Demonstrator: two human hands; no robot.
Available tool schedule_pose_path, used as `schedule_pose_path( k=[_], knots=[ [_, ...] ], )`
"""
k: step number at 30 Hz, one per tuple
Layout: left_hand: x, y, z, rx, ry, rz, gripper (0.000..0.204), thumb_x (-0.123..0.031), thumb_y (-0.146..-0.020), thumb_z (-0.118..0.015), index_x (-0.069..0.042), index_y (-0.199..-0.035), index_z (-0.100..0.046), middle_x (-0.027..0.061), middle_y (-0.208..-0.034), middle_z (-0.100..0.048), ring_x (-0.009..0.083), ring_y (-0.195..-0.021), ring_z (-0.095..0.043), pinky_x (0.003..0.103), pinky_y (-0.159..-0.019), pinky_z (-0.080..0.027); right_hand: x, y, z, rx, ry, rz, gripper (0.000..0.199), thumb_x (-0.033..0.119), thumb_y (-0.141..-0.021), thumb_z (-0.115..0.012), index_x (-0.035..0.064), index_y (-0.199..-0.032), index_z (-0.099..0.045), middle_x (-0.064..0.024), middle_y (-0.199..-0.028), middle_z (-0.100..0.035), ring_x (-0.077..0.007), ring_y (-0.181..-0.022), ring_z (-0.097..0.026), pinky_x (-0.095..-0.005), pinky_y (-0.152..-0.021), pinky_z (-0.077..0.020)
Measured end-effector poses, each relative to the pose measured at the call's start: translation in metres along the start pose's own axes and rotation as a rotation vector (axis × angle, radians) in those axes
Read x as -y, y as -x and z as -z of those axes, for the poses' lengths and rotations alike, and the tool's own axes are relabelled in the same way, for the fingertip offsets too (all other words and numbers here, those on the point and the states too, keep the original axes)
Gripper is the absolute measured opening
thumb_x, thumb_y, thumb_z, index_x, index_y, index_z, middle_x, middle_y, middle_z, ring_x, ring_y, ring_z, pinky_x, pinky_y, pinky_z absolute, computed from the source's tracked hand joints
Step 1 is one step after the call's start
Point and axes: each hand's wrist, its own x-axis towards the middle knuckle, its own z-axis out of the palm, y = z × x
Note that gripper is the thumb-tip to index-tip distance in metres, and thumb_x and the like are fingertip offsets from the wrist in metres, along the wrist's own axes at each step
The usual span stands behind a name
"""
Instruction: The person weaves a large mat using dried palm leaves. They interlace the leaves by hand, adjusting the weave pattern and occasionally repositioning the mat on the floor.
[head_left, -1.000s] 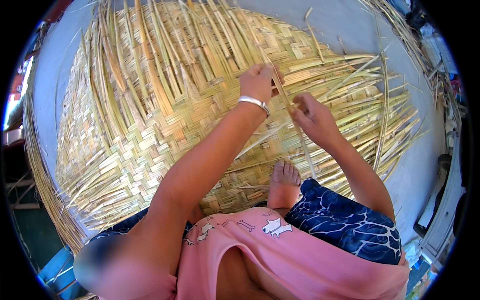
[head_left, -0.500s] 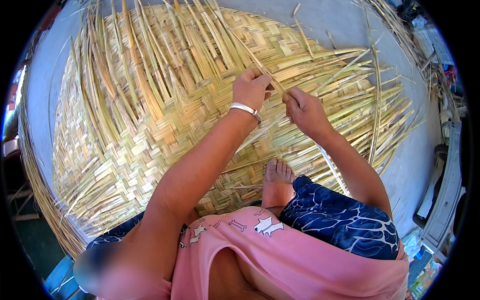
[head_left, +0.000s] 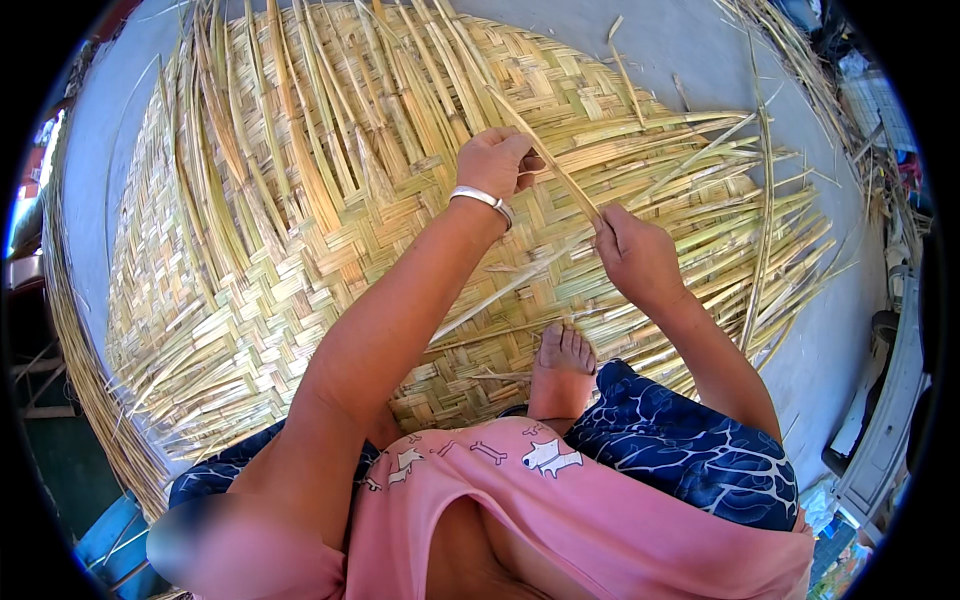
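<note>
My right hand [head_left: 640,258] is closed on the lower part of a split-cane strip [head_left: 565,180], which slants up and left above the woven mat [head_left: 240,320]. My left hand [head_left: 495,163] is curled beside the strip farther up, thumb against it; its fingertips are partly hidden, so I cannot tell whether they pinch. My right palm hides the strip's near end. The blue object [head_left: 118,540] at lower left is cut off; whether it's a container, I can't tell.
</note>
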Motion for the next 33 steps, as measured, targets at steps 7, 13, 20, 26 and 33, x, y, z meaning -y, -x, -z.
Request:
schedule_pose_path(
  k=[7, 13, 20, 26, 33],
  knots=[
    [0.008, 0.017, -0.016, 0.15, -0.025, 0.062, 0.01, -0.014, -0.082, -0.06, -0.007, -0.086, -0.055, 0.0021, -0.078, -0.06, 0.0125, -0.07, -0.06, 0.026, -0.058, -0.046, -0.004, -0.011, 0.006, -0.042, -0.075, -0.001, 0.017, 0.022, -0.088, -0.049, 0.0051, -0.088, -0.053, -0.0198, -0.061, -0.057, -0.0389, -0.058, -0.056, -0.0474, -0.052, -0.0423],
    [0.021, 0.023, -0.024, 0.176, -0.057, 0.047, 0.014, -0.015, -0.081, -0.062, -0.005, -0.09, -0.057, 0.0023, -0.08, -0.061, 0.0118, -0.071, -0.06, 0.025, -0.06, -0.046, -0.006, -0.018, 0.007, -0.043, -0.173, -0.045, 0.017, 0.022, -0.087, -0.051, 0.0057, -0.083, -0.054, -0.0172, -0.062, -0.057, -0.0372, -0.06, -0.057, -0.0461, -0.054, -0.0433],
    [0.028, 0.032, -0.037, 0.185, -0.3, -0.053, 0.018, -0.016, -0.078, -0.065, -0.002, -0.087, -0.06, 0.0048, -0.078, -0.064, 0.0113, -0.067, -0.062, 0.023, -0.058, -0.047, -0.004, -0.017, 0.012, -0.141, 0.142, 0.094, 0.013, 0.019, -0.085, -0.052, 0.007, -0.079, -0.051, -0.0147, -0.061, -0.057, -0.0332, -0.056, -0.058, -0.0429, -0.049, -0.0448],
    [0.03, 0.029, -0.034, 0.105, -0.274, -0.027, 0.014, -0.009, -0.075, -0.062, 0.003, -0.083, -0.06, 0.0082, -0.072, -0.064, 0.0145, -0.059, -0.063, 0.025, -0.05, -0.047, -0.001, -0.014, 0.007, -0.111, 0.429, 0.225, 0.008, 0.015, -0.079, -0.054, 0.0085, -0.078, -0.05, -0.0085, -0.062, -0.058, -0.0246, -0.054, -0.061, -0.0364, -0.046, -0.0471],
    [0.028, 0.025, -0.029, 0.088, -0.234, 0.088, 0.013, -0.012, -0.077, -0.063, -0.002, -0.084, -0.06, 0.0052, -0.074, -0.063, 0.0132, -0.065, -0.062, 0.025, -0.055, -0.046, 0.001, -0.008, 0.003, -0.063, 0.524, 0.288, 0.006, 0.012, -0.077, -0.055, 0.0077, -0.079, -0.05, -0.0077, -0.063, -0.057, -0.0248, -0.053, -0.06, -0.0358, -0.045, -0.0467]
  ],
)
